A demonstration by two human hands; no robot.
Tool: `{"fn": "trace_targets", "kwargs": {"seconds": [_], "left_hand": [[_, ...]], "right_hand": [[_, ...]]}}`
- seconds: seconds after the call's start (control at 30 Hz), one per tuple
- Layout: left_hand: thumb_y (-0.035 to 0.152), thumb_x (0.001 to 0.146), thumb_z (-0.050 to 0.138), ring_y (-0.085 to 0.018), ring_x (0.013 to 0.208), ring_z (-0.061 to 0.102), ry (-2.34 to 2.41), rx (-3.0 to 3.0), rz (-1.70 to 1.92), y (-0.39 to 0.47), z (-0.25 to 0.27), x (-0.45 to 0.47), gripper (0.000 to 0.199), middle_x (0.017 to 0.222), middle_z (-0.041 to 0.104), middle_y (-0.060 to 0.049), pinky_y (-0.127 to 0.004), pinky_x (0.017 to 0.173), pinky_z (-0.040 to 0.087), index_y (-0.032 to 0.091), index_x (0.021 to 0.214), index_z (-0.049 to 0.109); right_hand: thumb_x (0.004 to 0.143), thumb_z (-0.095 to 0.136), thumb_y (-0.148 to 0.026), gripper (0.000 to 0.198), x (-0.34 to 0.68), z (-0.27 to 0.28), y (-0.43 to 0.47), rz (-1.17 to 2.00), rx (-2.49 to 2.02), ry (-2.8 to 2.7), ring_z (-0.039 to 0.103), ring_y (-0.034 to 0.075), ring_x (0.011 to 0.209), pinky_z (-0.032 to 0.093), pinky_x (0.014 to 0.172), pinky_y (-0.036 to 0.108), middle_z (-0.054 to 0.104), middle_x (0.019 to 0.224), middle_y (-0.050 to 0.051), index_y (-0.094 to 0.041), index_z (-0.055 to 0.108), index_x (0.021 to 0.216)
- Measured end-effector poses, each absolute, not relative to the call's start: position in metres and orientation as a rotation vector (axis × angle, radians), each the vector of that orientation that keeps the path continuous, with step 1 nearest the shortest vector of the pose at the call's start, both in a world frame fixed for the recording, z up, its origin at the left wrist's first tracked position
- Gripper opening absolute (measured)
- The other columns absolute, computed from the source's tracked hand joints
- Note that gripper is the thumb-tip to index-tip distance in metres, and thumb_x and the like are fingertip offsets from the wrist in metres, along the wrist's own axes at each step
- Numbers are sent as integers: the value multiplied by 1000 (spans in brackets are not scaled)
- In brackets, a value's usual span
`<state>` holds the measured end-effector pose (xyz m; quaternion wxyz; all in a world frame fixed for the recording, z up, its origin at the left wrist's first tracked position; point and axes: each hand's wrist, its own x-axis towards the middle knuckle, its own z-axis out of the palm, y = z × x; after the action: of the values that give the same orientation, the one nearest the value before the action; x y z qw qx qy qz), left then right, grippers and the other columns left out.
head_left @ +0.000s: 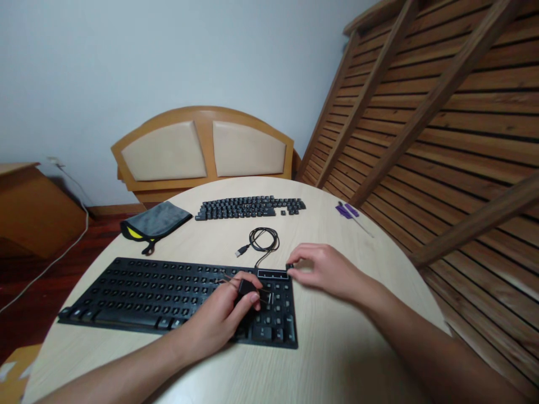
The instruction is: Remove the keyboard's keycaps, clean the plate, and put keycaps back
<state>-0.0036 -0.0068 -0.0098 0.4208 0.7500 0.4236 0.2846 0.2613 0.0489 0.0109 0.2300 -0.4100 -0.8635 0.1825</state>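
A black keyboard [138,292] lies across the near part of the table, most of its keycaps off and the switches bare. Over its number-pad side, my left hand [229,306] is closed around a keycap puller [246,287] with a black handle and thin wire prongs at both ends. At the keyboard's top right corner, my right hand [318,266] pinches a small black keycap [289,267] between thumb and fingertips. A few keycaps remain along the bottom row and at the number pad's lower edge.
Rows of loose keycaps [236,208] sit at the back of the round table [337,348]. A coiled USB cable [265,240] lies behind the keyboard. A grey and yellow cloth [158,220] is at left, a purple-handled tool [351,211] at right. A wooden slatted frame [446,140] leans close on the right.
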Motion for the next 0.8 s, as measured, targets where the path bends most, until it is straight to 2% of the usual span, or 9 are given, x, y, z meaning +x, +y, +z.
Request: {"fn": "trace_targets", "kwargs": {"seconds": [0.17, 0.33, 0.53, 0.67, 0.8], "left_hand": [[33, 100, 40, -19, 83, 58, 1072, 1898, 696, -7, -9, -1, 22, 88, 64, -5, -37, 86, 46, 18, 107, 55], [34, 101, 40, -19, 88, 57, 1078, 1962, 643, -6, -9, -2, 26, 100, 64, -8, -37, 89, 47, 18, 98, 60], [35, 101, 39, -19, 89, 56, 1077, 1989, 635, -5, -9, -2, 31, 105, 61, -8, -36, 91, 46, 18, 89, 61], [33, 101, 39, -19, 90, 57, 1077, 1984, 638, -4, -9, -2, 31, 106, 61, -8, -37, 92, 45, 18, 88, 62], [34, 102, 38, -19, 91, 57, 1078, 1981, 618, -4, -10, -2, 31, 103, 61, -7, -37, 92, 45, 17, 90, 62]], "right_hand": [[89, 65, -32, 14, 297, -8, 88, 184, -1531, -2226, 69, 20, 87, 49, 75, 31, 76, 98, 3, -24, 75, 95], [91, 63, -30, 19, 309, -23, 115, 18, -1788, -2166, 69, 22, 87, 47, 71, 30, 77, 97, 3, -26, 76, 104], [92, 61, -27, 23, 307, -26, 153, -65, -1912, -2094, 69, 24, 95, 48, 78, 32, 77, 102, 7, -24, 75, 109], [91, 61, -27, 23, 306, -30, 180, -97, -1974, -2018, 68, 26, 97, 48, 79, 33, 76, 107, 9, -24, 76, 109], [94, 56, -27, 28, 303, -40, 192, -111, -1982, -1928, 67, 24, 100, 48, 81, 32, 75, 113, 8, -26, 73, 115]]}}
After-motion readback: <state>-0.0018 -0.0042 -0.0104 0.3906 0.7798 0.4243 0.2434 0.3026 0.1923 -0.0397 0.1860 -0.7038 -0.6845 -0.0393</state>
